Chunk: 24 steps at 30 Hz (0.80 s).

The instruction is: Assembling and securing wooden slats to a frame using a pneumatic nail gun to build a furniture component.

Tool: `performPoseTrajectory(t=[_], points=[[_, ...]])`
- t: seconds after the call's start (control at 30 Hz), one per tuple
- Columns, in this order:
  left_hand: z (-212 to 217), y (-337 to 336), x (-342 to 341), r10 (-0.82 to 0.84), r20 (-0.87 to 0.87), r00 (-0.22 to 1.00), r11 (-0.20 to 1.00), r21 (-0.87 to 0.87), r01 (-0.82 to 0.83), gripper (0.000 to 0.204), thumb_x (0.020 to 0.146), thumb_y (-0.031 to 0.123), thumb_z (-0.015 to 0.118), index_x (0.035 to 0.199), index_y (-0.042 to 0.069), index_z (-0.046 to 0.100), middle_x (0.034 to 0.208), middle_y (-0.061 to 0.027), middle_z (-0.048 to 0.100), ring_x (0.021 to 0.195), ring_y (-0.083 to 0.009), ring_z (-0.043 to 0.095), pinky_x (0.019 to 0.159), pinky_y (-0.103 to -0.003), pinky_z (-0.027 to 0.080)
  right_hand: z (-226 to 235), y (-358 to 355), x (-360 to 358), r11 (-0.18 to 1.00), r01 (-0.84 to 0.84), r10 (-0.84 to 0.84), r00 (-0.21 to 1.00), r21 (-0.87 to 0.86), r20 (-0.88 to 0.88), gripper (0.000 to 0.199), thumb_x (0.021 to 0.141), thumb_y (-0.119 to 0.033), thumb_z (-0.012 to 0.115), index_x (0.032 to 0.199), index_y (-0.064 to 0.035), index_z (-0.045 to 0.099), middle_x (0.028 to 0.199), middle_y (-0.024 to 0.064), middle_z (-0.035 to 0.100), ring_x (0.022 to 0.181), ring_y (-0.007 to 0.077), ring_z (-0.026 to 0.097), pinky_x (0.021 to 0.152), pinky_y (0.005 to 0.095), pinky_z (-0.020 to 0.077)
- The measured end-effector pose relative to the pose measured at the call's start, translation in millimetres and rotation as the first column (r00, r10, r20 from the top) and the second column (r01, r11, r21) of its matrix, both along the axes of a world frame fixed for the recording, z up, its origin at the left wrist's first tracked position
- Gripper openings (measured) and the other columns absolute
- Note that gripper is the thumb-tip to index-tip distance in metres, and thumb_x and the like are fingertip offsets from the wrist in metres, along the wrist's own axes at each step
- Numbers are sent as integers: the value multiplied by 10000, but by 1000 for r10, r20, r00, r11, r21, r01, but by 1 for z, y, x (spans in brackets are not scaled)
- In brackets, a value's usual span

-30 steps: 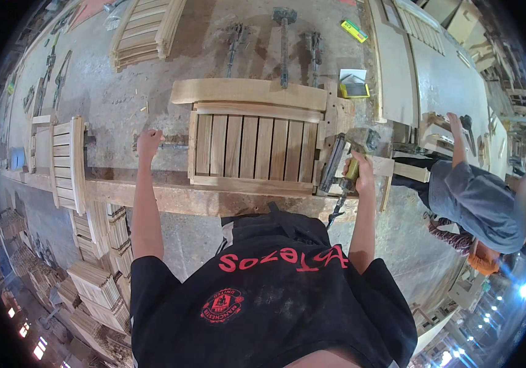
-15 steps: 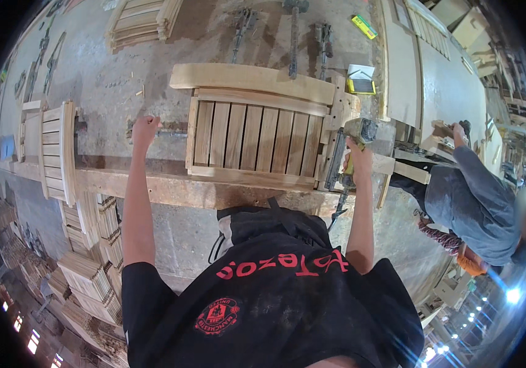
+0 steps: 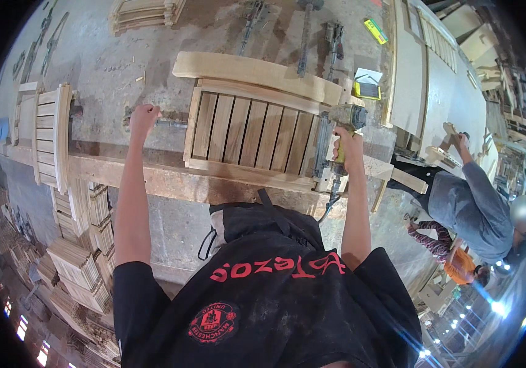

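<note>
Clamping right hand (image 3: 351,149) round olive-green nail gun (image 3: 347,115), with left hand (image 3: 144,118) fisted by grey metal rod (image 3: 174,125) (grip unclear), risked splitting slatted pale-wood panel (image 3: 245,132) if tilted.

Beyond the right fingers (image 3: 337,145), a yellow-and-green box (image 3: 376,32); well to their right, a person in grey (image 3: 468,208). Left of the left fingers (image 3: 152,111), slatted wooden frames (image 3: 47,136).

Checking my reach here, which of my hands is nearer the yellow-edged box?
Right. Your right hand, around the nail gun, is on the near side of the yellow-edged box; your left hand is far to its left, past the slatted panel.
</note>
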<state>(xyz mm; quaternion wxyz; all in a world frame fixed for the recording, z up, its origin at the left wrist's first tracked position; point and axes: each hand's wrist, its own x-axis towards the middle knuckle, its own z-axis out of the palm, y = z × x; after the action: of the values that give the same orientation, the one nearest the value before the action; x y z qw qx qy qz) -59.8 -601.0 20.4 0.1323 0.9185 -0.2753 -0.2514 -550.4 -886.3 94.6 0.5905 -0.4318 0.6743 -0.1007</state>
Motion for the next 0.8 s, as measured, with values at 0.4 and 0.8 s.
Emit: performPoseTrajectory(t=[0.4, 0.8], points=[[7, -6, -3, 114, -95, 989, 992, 74, -107, 325, 763, 359, 564, 817, 94, 743, 780, -178, 675, 778, -362, 655, 711, -445, 495, -1, 6, 7, 998, 58, -59, 998, -23, -18, 159, 836, -192, 659, 834, -42, 604, 543, 53, 518, 379, 167, 497, 342, 322, 407], [-1, 3, -7, 68, 55, 996, 988, -141, -60, 349, 853, 376, 589, 830, 60, 737, 647, -141, 638, 639, -301, 645, 623, -412, 478, 2, 17, 40, 995, -43, 37, 997, -90, -69, 235, 827, -245, 681, 833, -27, 594, 536, 47, 502, 372, 168, 477, 349, 334, 390]])
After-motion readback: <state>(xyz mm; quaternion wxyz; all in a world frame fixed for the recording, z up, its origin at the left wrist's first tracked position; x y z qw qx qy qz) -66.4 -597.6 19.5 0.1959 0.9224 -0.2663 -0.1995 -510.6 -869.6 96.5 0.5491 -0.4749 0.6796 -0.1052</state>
